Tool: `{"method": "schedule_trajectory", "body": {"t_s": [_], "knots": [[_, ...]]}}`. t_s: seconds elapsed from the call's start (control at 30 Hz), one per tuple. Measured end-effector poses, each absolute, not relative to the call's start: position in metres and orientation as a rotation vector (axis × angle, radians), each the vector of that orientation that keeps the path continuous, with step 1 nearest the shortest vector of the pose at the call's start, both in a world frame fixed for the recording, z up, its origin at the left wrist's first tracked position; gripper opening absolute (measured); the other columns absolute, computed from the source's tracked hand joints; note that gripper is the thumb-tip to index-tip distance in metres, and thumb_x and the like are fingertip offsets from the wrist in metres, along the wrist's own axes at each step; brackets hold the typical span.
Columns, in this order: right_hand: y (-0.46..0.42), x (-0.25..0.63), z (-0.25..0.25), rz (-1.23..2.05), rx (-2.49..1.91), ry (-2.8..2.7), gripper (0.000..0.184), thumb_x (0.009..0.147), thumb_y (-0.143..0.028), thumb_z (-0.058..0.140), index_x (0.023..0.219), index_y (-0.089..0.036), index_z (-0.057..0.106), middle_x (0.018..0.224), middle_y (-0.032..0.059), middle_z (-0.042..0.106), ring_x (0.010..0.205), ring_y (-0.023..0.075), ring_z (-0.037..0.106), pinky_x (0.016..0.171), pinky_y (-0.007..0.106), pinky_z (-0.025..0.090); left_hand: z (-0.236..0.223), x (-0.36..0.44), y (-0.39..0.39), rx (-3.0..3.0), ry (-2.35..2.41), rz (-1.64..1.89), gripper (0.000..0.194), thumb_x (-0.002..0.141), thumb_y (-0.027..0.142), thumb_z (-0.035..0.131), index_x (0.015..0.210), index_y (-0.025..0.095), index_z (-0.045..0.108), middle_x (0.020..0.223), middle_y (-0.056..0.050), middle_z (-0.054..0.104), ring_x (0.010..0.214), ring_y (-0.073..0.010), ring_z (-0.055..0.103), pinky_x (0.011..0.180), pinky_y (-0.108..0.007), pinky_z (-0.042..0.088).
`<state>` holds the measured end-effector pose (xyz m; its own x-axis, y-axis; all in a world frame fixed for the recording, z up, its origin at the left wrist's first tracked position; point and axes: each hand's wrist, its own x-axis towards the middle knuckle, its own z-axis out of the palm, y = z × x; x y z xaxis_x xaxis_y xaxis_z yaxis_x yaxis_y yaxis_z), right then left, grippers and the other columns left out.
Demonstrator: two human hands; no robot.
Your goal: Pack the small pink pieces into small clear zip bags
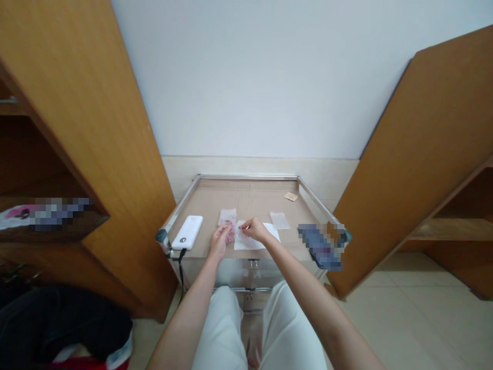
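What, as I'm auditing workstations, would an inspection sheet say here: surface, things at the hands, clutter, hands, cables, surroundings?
Surface: brown rectangular tabletop with a silvery metal rim.
Things at the hands: translucent rectangular packet with pink marks; white rectangular paper-like sheet.
Clutter: white rectangular device with rounded corners; translucent flat rectangle; small tan paper-like tag; dark-blue item, pixelated.
Hands: left hand at the packet, grip unclear; right hand over the sheet, fingertips close together, contents too small to tell.
Cables: black cable from the device, hanging over the near edge.
Surroundings: brown wooden cabinets either side; pale wall behind.
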<state>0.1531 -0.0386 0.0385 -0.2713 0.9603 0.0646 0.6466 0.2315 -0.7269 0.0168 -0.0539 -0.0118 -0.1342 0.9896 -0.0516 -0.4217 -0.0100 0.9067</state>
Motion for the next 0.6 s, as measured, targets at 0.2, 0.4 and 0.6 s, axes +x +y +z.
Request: {"method": "schedule_trajectory", "body": {"t_s": [0.2,0.4,0.6], "knots": [[-0.036,0.160,0.038,0.977,-1.346,-1.927,0.022,0.062,-0.030,0.059,0.064,-0.009,0.066,0.048,0.0026,0.059,0.042,0.0071,0.044,0.042,0.018,0.032,-0.012,0.017,-0.054,0.819,0.959,1.516,0.031,0.059,0.034,0.059,0.084,0.018,0.050,0.079,-0.002,0.060,0.057,-0.0087,0.056,0.045,-0.016,0.039],[-0.032,0.168,0.044,1.012,-1.276,-1.903,0.030,0.058,-0.039,0.062,0.060,-0.009,0.065,0.044,0.0008,0.054,0.042,0.0062,0.042,0.043,0.018,0.030,-0.019,0.018,-0.049,0.794,0.999,1.548,0.031,0.061,0.034,0.055,0.086,0.019,0.044,0.070,0.000,0.059,0.054,-0.0100,0.056,0.042,-0.018,0.040],[-0.032,0.169,0.046,1.288,-1.214,-1.955,0.029,0.064,-0.030,0.058,0.083,-0.009,0.065,0.051,0.0016,0.058,0.044,0.0065,0.047,0.043,0.018,0.033,-0.017,0.018,-0.050,0.846,0.956,1.515,0.031,0.061,0.029,0.055,0.087,0.019,0.042,0.072,0.000,0.060,0.042,-0.0093,0.054,0.035,-0.018,0.036]]}}
